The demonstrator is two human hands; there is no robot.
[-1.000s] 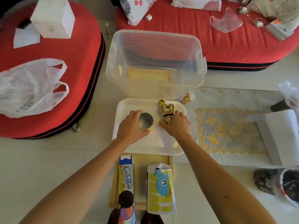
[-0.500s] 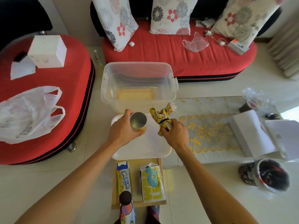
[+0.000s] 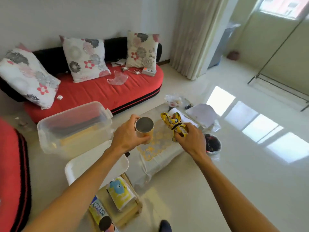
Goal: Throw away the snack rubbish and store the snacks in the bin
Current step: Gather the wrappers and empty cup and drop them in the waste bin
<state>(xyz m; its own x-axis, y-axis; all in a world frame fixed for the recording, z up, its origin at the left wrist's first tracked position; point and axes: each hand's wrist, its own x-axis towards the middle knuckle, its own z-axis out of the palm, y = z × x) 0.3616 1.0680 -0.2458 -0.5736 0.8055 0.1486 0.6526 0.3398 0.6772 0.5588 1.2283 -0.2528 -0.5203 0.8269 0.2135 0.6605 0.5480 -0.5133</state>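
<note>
Snack can [image 3: 144,129] gripped by left hand [image 3: 127,138], yellow bag [image 3: 173,123] by right hand [image 3: 190,141]

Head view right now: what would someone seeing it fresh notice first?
Dead centre, the left hand grips an open-topped round can and the right hand grips a crumpled yellow snack bag cinched with a black band. To their left the clear plastic bin stands open on the floor, and a red sofa with flowered pillows fills the back.

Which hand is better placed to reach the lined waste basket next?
Probably right: the right hand, gripping the yellow bag, sits beside the basket; the left hand holds the can farther off.
</note>
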